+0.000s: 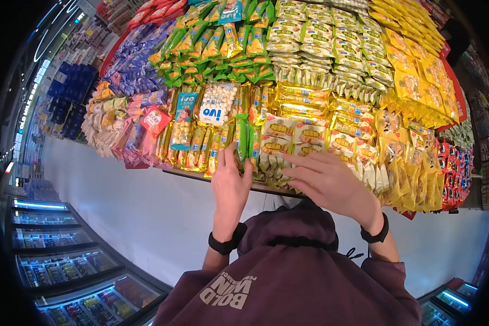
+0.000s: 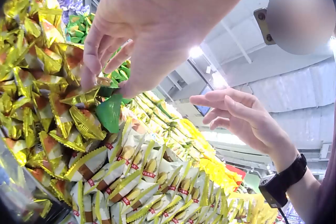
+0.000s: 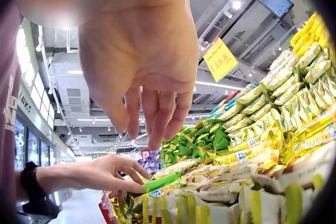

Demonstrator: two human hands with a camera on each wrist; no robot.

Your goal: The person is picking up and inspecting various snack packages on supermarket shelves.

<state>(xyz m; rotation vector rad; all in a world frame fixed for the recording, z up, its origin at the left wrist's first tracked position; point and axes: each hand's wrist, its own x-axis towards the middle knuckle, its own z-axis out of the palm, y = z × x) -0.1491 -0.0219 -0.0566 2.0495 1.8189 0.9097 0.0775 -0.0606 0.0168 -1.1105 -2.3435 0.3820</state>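
Note:
My left hand (image 1: 231, 176) is at the front edge of the display, its thumb and fingers on either side of a green snack packet (image 1: 241, 136). In the left wrist view this hand (image 2: 152, 29) pinches the packet (image 2: 109, 112), whose upper end is partly hidden by the fingers. A second green packet (image 1: 254, 142) stands beside it, among gold-wrapped packets (image 1: 200, 145). My right hand (image 1: 328, 176) hovers over white-and-yellow packets (image 1: 277, 136), fingers extended and holding nothing. The right wrist view shows its fingers (image 3: 152, 108) pointing down, apart from the goods.
Behind are heaps of green packets (image 1: 201, 49), purple packets (image 1: 138, 60) and yellow bags (image 1: 421, 81). A white ivo bag (image 1: 218, 103) and a teal ivo pack (image 1: 185, 120) lie on the gold packets. Glass-fronted freezers (image 1: 65, 250) line the left. A price sign (image 3: 220, 60) hangs above.

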